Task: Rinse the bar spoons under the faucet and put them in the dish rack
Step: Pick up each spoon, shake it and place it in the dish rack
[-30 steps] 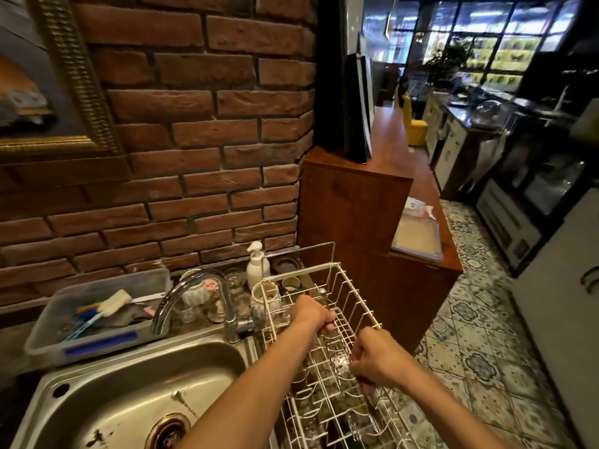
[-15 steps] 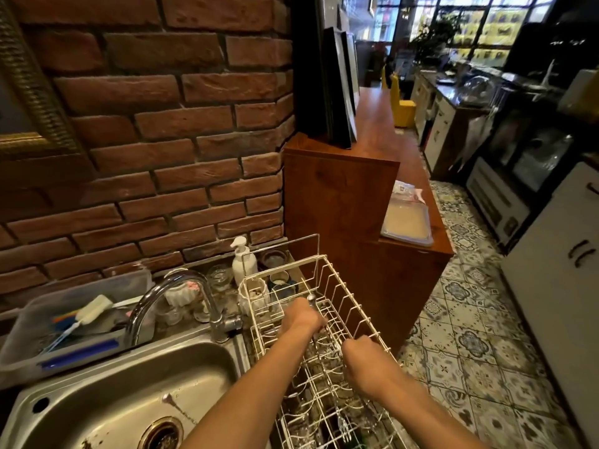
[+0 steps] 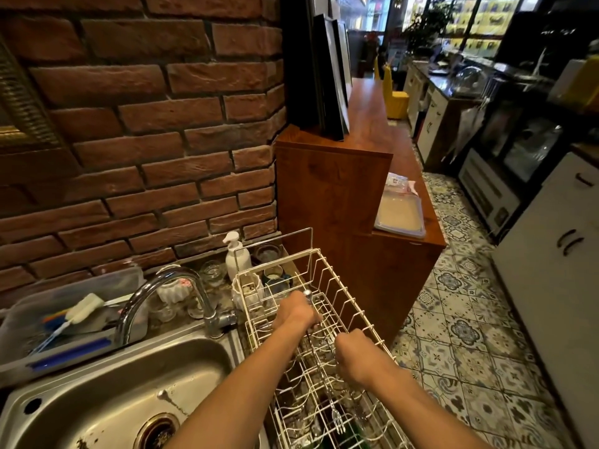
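A white wire dish rack (image 3: pixel 343 286) stands to the right of the steel sink (image 3: pixel 107 403). My left hand (image 3: pixel 296 314) is closed inside the rack around a metal bar spoon (image 3: pixel 308 294), whose round end sticks up past my knuckles. My right hand (image 3: pixel 355 354) is closed lower in the rack; what it grips is hidden by the fist. Thin metal bar tools, one with a fork end (image 3: pixel 337 419), lie along the rack floor in front of my hands. The curved chrome faucet (image 3: pixel 168 286) stands behind the sink with no water running.
A soap pump bottle (image 3: pixel 236 254), small glasses and cups crowd the ledge behind the faucet. A plastic tub with brushes (image 3: pixel 64 322) sits at the left against the brick wall. A wooden counter (image 3: pixel 340 189) with a lidded tray (image 3: pixel 400 215) rises behind the rack. Tiled floor lies to the right.
Both hands stay in the rack; the left hand has shifted slightly and the spoon's round end now shows above it. The camera has tilted and moved a little.
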Available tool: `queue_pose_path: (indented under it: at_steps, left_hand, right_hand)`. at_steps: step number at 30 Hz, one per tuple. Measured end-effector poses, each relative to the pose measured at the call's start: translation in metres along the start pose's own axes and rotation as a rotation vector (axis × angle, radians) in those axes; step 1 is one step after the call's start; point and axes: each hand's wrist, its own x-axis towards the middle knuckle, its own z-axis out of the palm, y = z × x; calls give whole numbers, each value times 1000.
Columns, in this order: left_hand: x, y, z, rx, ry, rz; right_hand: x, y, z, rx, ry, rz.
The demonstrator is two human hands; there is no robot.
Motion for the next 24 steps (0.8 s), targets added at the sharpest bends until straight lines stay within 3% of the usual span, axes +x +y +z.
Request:
queue_pose_path:
  at_steps: [9,16,20,24]
  left_hand:
    - [-10,12,-41,-212,-10,88]
    - [-36,-25,-114,-449,43,95]
    - [-49,-68,-143,-632,54,47]
    - [-61,-123,-151,-642,46,14]
  right_hand:
    - [-16,-5,-27,152,119,-14]
    - [-26,-46,-80,338,259,-53]
    - [-30,-91,-85,508,186,-137]
    - [-19,-137,-58,492,88,-188]
